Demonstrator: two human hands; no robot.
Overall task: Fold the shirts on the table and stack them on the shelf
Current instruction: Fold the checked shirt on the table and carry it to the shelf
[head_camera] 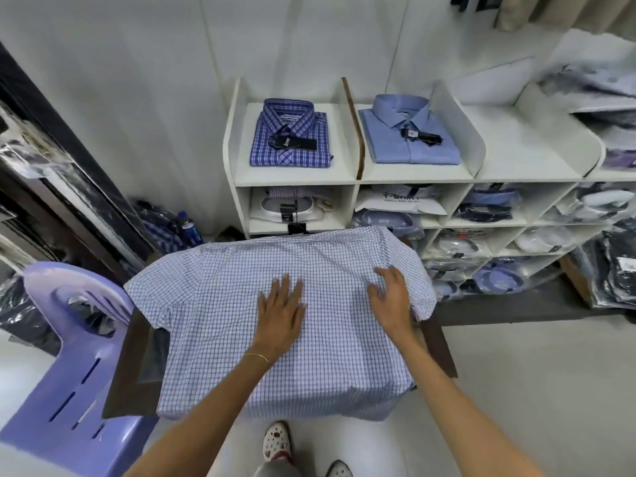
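Note:
A white shirt with fine blue checks (pixel 213 304) lies spread face down over a small brown table (pixel 137 370). My left hand (pixel 281 311) presses flat on the shirt's middle, fingers straight. My right hand (pixel 390 290) rests on the cloth near the right shoulder, its fingers bent and bunching the fabric a little. Behind the table stands a white shelf (pixel 516 166). On its top lie a folded dark blue check shirt (pixel 292 139) in the left bay and a folded plain light blue shirt (pixel 411 136) in the bay beside it.
A lilac plastic chair (pixel 69 373) stands close at the table's left. The shelf's lower cubbies hold several bagged shirts (pixel 488 204). Bagged dark garments (pixel 619 270) pile at the right. A blue bottle (pixel 187 227) stands on the floor at the left.

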